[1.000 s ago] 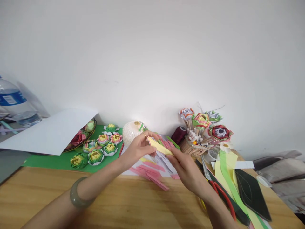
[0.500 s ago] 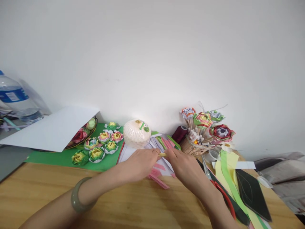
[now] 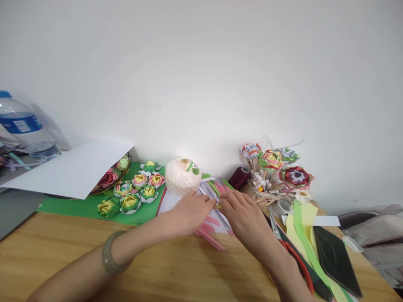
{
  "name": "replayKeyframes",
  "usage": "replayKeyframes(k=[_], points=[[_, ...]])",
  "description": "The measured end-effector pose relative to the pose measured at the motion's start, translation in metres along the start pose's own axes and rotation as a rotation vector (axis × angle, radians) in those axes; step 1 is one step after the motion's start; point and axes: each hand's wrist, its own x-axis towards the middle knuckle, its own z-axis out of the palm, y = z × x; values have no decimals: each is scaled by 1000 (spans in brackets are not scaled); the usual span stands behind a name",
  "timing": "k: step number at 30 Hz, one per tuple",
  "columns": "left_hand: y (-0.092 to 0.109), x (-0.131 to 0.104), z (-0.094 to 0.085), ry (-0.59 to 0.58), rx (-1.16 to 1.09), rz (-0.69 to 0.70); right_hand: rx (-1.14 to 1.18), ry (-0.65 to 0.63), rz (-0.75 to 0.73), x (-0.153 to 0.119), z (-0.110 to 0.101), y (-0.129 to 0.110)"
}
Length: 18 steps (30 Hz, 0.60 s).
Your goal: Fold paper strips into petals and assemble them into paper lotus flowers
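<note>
My left hand (image 3: 192, 212), a green bangle on its wrist, is closed on one end of a thin yellow strip (image 3: 218, 206). The strip's other end is pinched in my right hand (image 3: 241, 214), fingers curled over it. Only a short piece shows between the hands. Beneath them lie white papers (image 3: 166, 202) and pink folded strips (image 3: 210, 239), partly hidden by the hands. Just behind my left hand sits a white wrapped round object (image 3: 182, 176), and a dark red thread spool (image 3: 239, 178) lies behind my right hand.
Folded paper flowers (image 3: 129, 203) rest on a green sheet (image 3: 75, 209) at left, near a white sheet (image 3: 78, 167) and a water bottle (image 3: 22, 123). At right are a basket of paper flowers (image 3: 270, 160), red-handled scissors (image 3: 297, 260), paper strips (image 3: 307, 235) and a dark tablet (image 3: 336, 260).
Both hands have turned slightly, their fingers curling further over the strip, so less of it shows between them. The whole view has shifted slightly.
</note>
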Motion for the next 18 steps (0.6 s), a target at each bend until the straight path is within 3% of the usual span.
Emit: replayKeyframes(k=[5,8,11,14,18], points=[[-3,1,8,31,-301,-102,193,65,183,-3,-2,5],[0,2,8,91,-614,-144,536,108,374,-4,-2,4],[4,2,7,143,-823,-141,876,125,457,-2,1,-3],[9,1,5,153,-890,-141,1064,170,504,-1,7,-12],[14,-3,3,127,-807,-221,1084,176,564,0,12,-20]])
